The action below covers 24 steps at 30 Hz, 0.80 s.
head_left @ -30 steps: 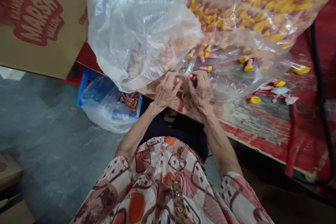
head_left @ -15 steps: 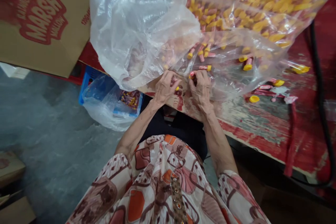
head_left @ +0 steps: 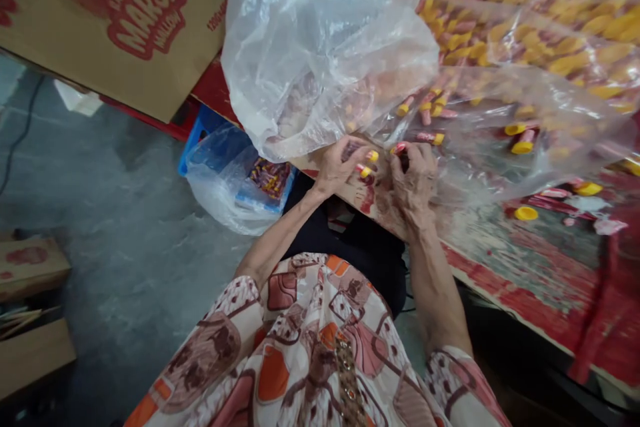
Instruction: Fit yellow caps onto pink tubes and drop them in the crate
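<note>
Two small pink tubes with yellow caps (head_left: 365, 171) stick out of my left hand (head_left: 337, 163), which is closed around them at the table's near edge. Just to the right, my right hand (head_left: 416, 173) is curled with thumb and fingers together on a small red-and-white tube (head_left: 399, 148). Most of that tube is hidden by the fingers. Beyond my hands, several more capped tubes (head_left: 426, 110) lie at the mouth of a clear plastic bag (head_left: 480, 173). A large cloudy plastic bag (head_left: 325, 27) bulges up beyond my left hand.
A marshmallow carton (head_left: 165, 80) stands at the far left. Below the table, a blue crate (head_left: 200, 127) holds a bag of small packed pieces. Many yellow-capped tubes fill the back right. A loose yellow cap (head_left: 526, 213) and scraps lie on the worn red table (head_left: 500, 260).
The view has swung left, so everything sits further right. My left hand has opened out somewhat, and two yellow-capped tubes now show in its fingers where one yellow end showed before.
</note>
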Each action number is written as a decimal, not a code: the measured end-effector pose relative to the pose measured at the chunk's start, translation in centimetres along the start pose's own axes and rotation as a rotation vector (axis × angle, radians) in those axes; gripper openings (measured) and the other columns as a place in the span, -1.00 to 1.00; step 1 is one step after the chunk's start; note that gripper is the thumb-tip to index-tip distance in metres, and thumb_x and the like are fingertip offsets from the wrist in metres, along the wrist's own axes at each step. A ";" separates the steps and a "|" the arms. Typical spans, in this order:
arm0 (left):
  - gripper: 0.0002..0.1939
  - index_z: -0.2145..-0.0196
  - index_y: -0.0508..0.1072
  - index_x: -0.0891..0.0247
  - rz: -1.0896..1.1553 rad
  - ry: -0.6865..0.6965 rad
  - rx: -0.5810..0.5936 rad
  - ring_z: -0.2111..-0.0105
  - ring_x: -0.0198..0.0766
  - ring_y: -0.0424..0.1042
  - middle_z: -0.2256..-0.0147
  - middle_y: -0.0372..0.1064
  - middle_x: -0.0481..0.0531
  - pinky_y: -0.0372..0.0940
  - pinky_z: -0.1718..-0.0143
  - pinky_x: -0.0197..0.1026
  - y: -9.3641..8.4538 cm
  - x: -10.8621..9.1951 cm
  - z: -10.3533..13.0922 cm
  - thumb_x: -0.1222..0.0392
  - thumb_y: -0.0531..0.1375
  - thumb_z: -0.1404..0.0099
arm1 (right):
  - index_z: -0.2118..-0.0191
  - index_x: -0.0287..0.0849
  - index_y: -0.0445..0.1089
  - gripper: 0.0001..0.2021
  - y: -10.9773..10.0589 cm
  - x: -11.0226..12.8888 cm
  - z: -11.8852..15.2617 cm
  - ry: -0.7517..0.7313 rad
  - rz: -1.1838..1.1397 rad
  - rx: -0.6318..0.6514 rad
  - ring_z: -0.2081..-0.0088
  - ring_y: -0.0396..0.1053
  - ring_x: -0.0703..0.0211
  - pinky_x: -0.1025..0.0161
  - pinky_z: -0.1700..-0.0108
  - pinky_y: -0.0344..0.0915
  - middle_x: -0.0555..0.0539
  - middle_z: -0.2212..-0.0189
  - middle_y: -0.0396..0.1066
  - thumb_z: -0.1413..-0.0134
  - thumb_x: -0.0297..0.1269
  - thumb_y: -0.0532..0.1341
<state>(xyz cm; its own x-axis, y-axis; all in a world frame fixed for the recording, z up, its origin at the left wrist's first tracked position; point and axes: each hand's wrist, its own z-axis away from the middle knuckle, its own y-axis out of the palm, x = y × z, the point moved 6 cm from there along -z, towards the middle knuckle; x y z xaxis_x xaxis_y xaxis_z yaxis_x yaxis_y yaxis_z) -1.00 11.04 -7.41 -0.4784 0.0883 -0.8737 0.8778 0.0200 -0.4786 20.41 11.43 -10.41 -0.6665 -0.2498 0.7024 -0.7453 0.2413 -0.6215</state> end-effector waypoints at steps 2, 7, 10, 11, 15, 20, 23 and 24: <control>-0.84 -0.06 0.62 0.17 0.014 -0.027 -0.073 0.11 -0.17 0.71 0.07 0.72 0.05 0.60 -0.03 -0.16 -1.3 0.8 0.5 0.04 0.39 -0.72 | -0.04 -0.02 0.52 -0.83 0.0 0.1 0.0 0.008 -0.007 0.028 -0.10 0.49 -0.24 -0.24 -0.29 0.47 -0.23 -0.03 0.53 -0.56 -0.26 0.16; -0.80 -0.04 0.64 0.17 0.057 -0.111 -0.049 0.12 -0.17 0.72 0.09 0.72 0.04 0.64 0.01 -0.18 -2.5 2.4 1.2 0.00 0.42 -0.67 | -0.08 -0.03 0.52 -0.82 -0.5 0.2 -0.2 0.037 -0.014 0.044 -0.09 0.49 -0.15 -0.13 -0.25 0.48 -0.18 -0.04 0.53 -0.56 -0.25 0.18; -0.72 -0.06 0.64 0.18 0.140 -0.178 -0.097 0.12 -0.18 0.73 0.07 0.72 0.05 0.64 0.07 -0.23 -3.1 2.7 1.2 -0.06 0.45 -0.64 | -0.04 -0.03 0.51 -0.86 -0.9 0.0 -0.3 0.061 -0.020 0.024 -0.03 0.48 -0.09 -0.02 -0.15 0.49 -0.15 -0.01 0.53 -0.56 -0.25 0.19; -0.71 -0.06 0.65 0.19 0.171 -0.196 -0.101 0.13 -0.18 0.73 0.06 0.72 0.06 0.63 0.08 -0.24 -3.2 2.7 1.2 -0.06 0.46 -0.62 | -0.02 -0.03 0.50 -0.88 -1.0 0.0 -0.4 0.068 -0.017 0.024 -0.02 0.48 -0.08 0.01 -0.13 0.48 -0.15 0.00 0.52 -0.56 -0.25 0.20; -0.64 0.01 0.66 0.21 0.365 -0.297 0.056 0.23 -0.24 0.68 0.07 0.73 0.06 0.58 0.21 -0.29 -3.3 2.8 2.1 -0.06 0.56 -0.45 | 0.00 -0.05 0.46 -0.89 -1.1 -0.1 -0.7 0.110 0.015 0.050 0.01 0.44 -0.04 0.05 -0.11 0.43 -0.19 0.01 0.51 -0.54 -0.23 0.19; -0.44 0.03 0.65 0.21 0.606 -0.570 0.034 0.47 -0.42 0.46 0.24 0.65 -0.03 0.24 0.49 -0.44 -7.3 6.5 6.4 -0.24 0.65 -0.27 | 0.04 -0.06 0.43 -0.89 -1.4 -0.1 -0.9 0.170 0.043 0.056 -0.02 0.42 -0.06 0.02 -0.18 0.38 -0.29 -0.02 0.51 -0.46 -0.21 0.19; -0.46 0.11 0.63 0.21 0.698 -0.724 -0.169 0.55 -0.47 0.29 0.29 0.62 -0.04 0.01 0.58 -0.42 -11.6 10.7 9.6 -0.18 0.69 -0.24 | 0.09 -0.03 0.38 -0.93 -1.6 -0.4 -1.0 0.180 0.084 0.067 0.00 0.41 -0.08 0.02 -0.15 0.36 -0.28 0.01 0.49 -0.38 -0.23 0.21; -0.51 0.14 0.61 0.22 0.721 -0.788 -0.240 0.56 -0.48 0.27 0.28 0.62 -0.02 -0.03 0.59 -0.41 -12.9 12.3 10.6 -0.10 0.70 -0.24 | 0.10 -0.02 0.37 -0.93 -1.6 -0.5 -1.0 0.177 0.100 0.072 0.01 0.40 -0.10 0.01 -0.14 0.35 -0.29 0.02 0.48 -0.36 -0.22 0.21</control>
<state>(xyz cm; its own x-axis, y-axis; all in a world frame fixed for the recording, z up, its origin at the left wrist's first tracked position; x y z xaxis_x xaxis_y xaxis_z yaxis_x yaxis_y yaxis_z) -18.48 1.34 -12.89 0.3434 -0.5032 -0.7930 0.8990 0.4205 0.1224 21.97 12.12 -9.40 -0.7293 -0.0573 0.6818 -0.6786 0.1875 -0.7102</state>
